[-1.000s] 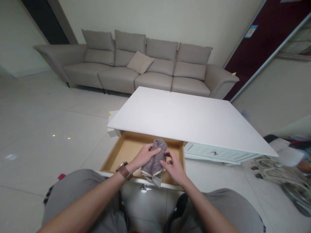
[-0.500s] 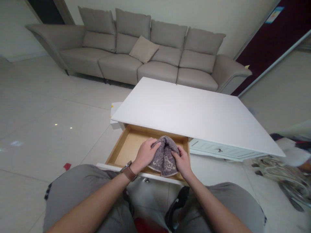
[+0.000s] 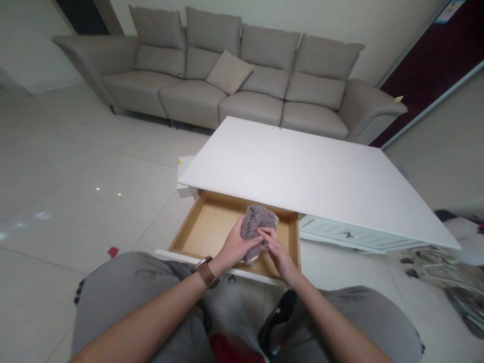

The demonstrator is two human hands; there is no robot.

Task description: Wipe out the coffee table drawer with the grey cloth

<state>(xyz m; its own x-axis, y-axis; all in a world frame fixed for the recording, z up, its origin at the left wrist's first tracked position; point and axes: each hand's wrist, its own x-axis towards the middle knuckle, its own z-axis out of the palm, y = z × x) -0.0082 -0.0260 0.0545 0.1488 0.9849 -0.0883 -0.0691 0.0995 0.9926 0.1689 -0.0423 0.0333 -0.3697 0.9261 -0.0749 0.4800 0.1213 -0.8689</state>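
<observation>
A folded grey towel is held over the open wooden drawer of a white coffee table. My left hand, with a brown-strapped watch on the wrist, is wrapped round the towel's left side. My right hand pinches the towel's lower right edge with its fingers closed. The towel is bunched into a compact roll near the drawer's right half. Whether it touches the drawer bottom is hidden by my hands.
A second, shut drawer lies to the right. A beige sofa with a loose cushion stands behind the table. White paper lies on the tiled floor left of the table. Patterned cloth and clutter sit at the right.
The towel hung long from both hands; now it is folded up into a short compact roll and sits lower and further into the drawer. The camera has shifted slightly.
</observation>
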